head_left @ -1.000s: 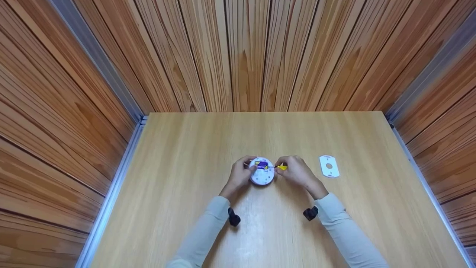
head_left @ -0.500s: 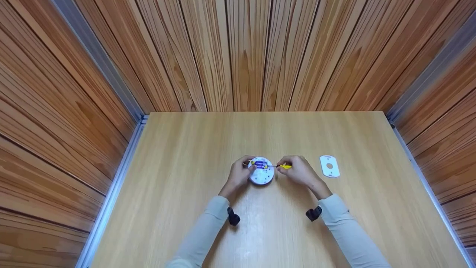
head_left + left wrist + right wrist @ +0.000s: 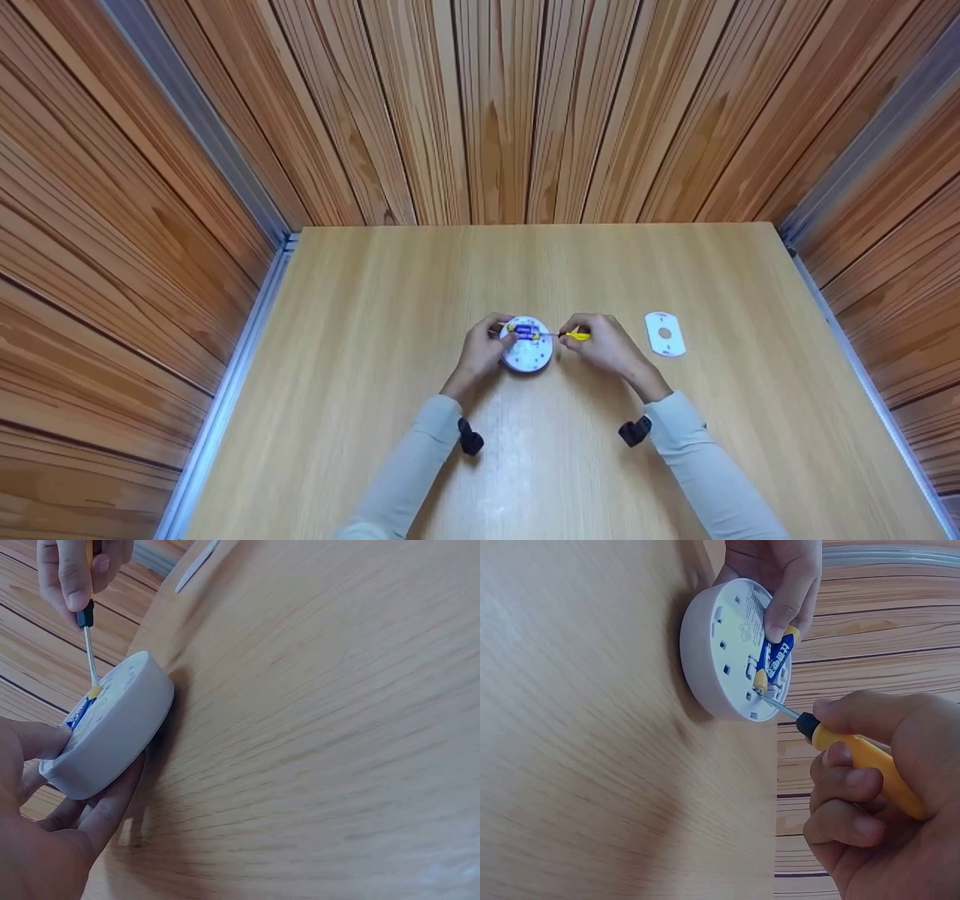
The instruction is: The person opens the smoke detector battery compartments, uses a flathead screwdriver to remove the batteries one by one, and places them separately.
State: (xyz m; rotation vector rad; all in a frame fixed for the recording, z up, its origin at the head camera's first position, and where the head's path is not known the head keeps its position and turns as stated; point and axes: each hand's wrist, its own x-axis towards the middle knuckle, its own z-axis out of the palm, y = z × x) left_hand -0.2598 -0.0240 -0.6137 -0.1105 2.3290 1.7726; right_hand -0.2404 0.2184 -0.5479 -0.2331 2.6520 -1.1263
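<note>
A white round plastic device (image 3: 527, 361), which looks like a smoke detector, is tilted with its battery side up. My left hand (image 3: 480, 352) grips its left edge, fingers under the rim. The left thumb presses on a blue and yellow battery (image 3: 778, 658), which lies slanted in the device in the right wrist view. My right hand (image 3: 604, 346) holds a screwdriver by its yellow handle (image 3: 870, 765). The screwdriver's metal shaft (image 3: 780, 706) reaches the battery's near end, with the tip at the contact there. The left fingers partly hide the battery bay.
A flat white plate (image 3: 664, 334) with a round hole lies on the wooden table (image 3: 420, 277), right of the hands. Wood-patterned walls (image 3: 495, 112) stand behind and at both sides. Black wrist cameras (image 3: 635, 431) sit at the sleeves.
My right hand and the screwdriver have drawn slightly to the right. The device and battery have shifted a little left. Over the last half second almost nothing has moved.
</note>
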